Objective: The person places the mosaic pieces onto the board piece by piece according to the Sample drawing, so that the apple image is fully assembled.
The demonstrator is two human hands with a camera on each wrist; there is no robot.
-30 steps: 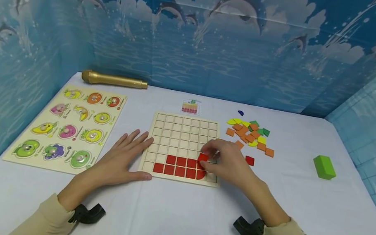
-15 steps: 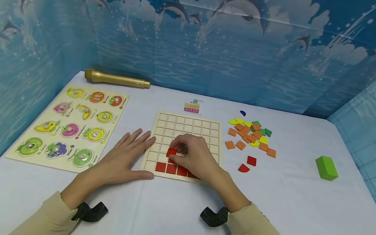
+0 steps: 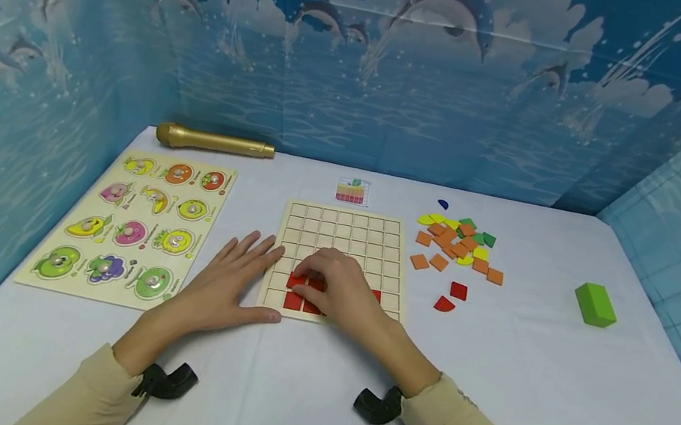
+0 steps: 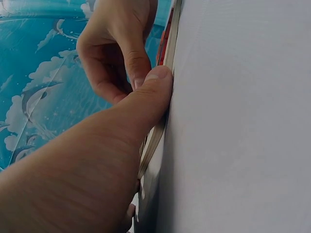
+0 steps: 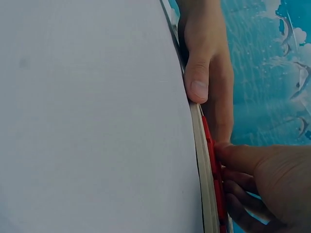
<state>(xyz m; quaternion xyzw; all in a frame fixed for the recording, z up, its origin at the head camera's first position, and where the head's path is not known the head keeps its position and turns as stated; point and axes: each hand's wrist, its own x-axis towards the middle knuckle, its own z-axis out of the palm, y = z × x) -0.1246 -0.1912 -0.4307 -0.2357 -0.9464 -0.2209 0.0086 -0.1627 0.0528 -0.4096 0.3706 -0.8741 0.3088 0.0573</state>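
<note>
A pale wooden grid board [image 3: 342, 243] lies on the table, with red square tiles [image 3: 313, 304] in its two nearest rows. My right hand [image 3: 345, 295] is over these rows and hides part of them. Its thumb and fingers pinch a red square tile [image 3: 295, 281] at the left end of the second row. At the board's left side my left hand [image 3: 225, 285] rests with fingers spread, its thumb at the near corner. The left wrist view shows that left thumb [image 4: 158, 80] touching the board edge. In the right wrist view, the right thumb [image 5: 238, 156] meets the red tiles.
A fruit puzzle board [image 3: 132, 229] lies left, with a gold microphone [image 3: 216, 143] behind it. Behind the grid is a small picture card [image 3: 352, 191]. Loose orange tiles [image 3: 445, 237], among yellow and green ones, and two red pieces [image 3: 458, 291] lie right. Farther right stands a green block [image 3: 595, 305].
My right hand has moved left along the second row, from its right end to its left end. A red tile now sits lower there under the fingertips. My left hand has stayed in place.
</note>
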